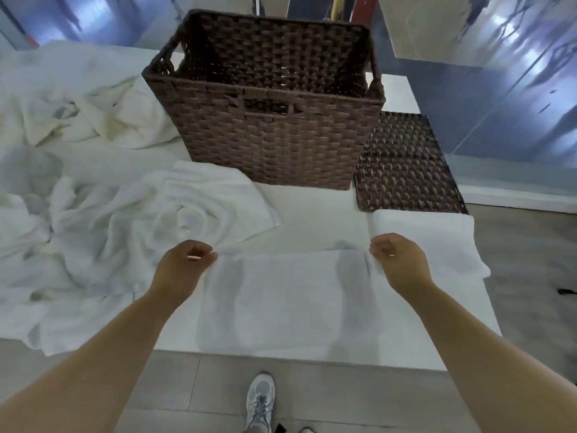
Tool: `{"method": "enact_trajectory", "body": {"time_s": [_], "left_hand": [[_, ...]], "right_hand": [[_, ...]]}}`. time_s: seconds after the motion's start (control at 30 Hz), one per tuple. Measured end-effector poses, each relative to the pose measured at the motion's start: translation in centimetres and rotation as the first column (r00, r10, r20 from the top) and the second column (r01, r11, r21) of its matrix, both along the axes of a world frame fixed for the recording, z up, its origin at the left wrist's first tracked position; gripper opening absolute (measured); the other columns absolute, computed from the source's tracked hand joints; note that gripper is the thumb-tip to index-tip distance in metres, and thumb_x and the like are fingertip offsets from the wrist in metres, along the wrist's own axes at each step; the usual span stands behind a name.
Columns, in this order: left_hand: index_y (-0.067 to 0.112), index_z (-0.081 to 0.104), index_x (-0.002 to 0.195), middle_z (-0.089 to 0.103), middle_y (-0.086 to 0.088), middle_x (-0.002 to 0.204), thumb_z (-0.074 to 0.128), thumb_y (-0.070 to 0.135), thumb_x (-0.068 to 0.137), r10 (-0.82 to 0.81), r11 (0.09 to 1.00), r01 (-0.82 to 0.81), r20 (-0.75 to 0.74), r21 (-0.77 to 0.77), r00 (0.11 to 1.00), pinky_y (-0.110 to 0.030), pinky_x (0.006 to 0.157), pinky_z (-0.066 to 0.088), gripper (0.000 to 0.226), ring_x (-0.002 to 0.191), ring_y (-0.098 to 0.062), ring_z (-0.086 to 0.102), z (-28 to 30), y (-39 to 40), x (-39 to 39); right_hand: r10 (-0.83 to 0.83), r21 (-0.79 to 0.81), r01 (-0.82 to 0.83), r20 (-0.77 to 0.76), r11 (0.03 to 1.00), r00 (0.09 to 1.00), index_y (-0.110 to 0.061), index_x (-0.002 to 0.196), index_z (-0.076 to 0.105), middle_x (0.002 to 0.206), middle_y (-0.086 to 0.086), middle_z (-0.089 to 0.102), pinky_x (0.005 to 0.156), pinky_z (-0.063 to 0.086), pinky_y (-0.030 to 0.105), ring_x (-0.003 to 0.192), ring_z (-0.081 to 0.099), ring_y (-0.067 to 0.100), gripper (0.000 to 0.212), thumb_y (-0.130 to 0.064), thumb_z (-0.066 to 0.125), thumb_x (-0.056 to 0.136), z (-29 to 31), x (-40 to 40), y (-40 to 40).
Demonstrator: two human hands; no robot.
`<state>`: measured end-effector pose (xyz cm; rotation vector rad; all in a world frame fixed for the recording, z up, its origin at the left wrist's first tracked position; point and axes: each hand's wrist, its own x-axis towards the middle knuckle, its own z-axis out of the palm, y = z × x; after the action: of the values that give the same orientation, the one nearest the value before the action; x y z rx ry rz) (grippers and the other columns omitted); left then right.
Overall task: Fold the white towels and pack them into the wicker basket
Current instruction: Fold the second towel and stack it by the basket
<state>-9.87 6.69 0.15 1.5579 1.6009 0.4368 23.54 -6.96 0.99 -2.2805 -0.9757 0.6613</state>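
Head view: both hands (184, 264) (398, 260) pinch towel (287, 295) corners.

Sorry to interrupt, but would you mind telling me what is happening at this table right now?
A person is folding a white towel on the table, the left hand and right hand each pinching a far corner. One folded towel lies to the right. The wicker basket looks empty; crumpled towels wait at the left.

- Wicker basket (265, 120) — dark brown woven strands, rough, with a slight sheen.
- Flat woven lid (406, 164): same brown weave.
- White towels (131, 220): soft matt cloth, rumpled.
- Table (312, 210) — smooth matt white.
- Floor (343, 398): wood-look grey planks.
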Motion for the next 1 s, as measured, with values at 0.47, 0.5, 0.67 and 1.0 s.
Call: {"method": "enact_trajectory", "body": {"time_s": [0.47,0.5,0.67,1.0], "left_hand": [[0.021,0.060,0.125,0.046,0.004,0.141,0.060,0.020,0.091,-0.618,0.754,0.656,-0.310,0.028,0.723,-0.018,0.107,0.016,0.034,0.134,-0.019,0.034,-5.4,0.6,3.6],[0.027,0.056,0.130,0.040,0.008,0.145,0.058,0.024,0.093,-0.636,0.736,0.677,-0.346,-0.005,0.689,-0.021,0.110,0.013,0.037,0.137,-0.016,0.029,-5.8,0.7,3.2],[0.043,0.051,0.129,0.036,0.018,0.144,0.056,0.033,0.092,-0.621,0.750,0.658,-0.416,-0.070,0.664,-0.029,0.109,0.027,0.038,0.130,-0.015,0.035,-6.1,1.3,1.1],[0.035,0.056,0.123,0.038,0.011,0.098,0.064,0.017,0.087,-0.630,0.777,0.616,-0.140,-0.129,0.764,-0.005,0.075,0.033,0.042,0.083,-0.001,0.046,-6.5,-1.5,1.8]], "right_hand": [[0.457,-0.531,-0.361,0.058,0.767,0.887,-0.017,0.147,0.030,0.154,-0.001,0.023,0.115,0.020,0.029,0.141,0.022,0.022,0.054,-0.041,0.039,0.099,-4.3,-8.5,-3.0],[0.479,-0.558,-0.370,0.058,0.743,0.876,-0.015,0.150,0.022,0.157,0.001,0.015,0.118,0.014,0.030,0.144,0.015,0.024,0.058,-0.042,0.036,0.100,-4.5,-9.0,-2.8],[0.630,-0.660,-0.434,0.077,0.613,0.773,-0.011,0.151,-0.009,0.157,0.007,-0.023,0.117,-0.011,0.042,0.145,-0.020,0.027,0.063,-0.032,0.026,0.104,-6.2,-8.3,-0.3],[0.399,-0.551,-0.187,0.293,0.813,0.869,-0.032,0.152,0.003,0.159,0.005,-0.016,0.118,-0.008,0.042,0.146,-0.015,0.030,0.061,-0.018,0.034,0.101,-6.1,-4.1,4.8]]}}
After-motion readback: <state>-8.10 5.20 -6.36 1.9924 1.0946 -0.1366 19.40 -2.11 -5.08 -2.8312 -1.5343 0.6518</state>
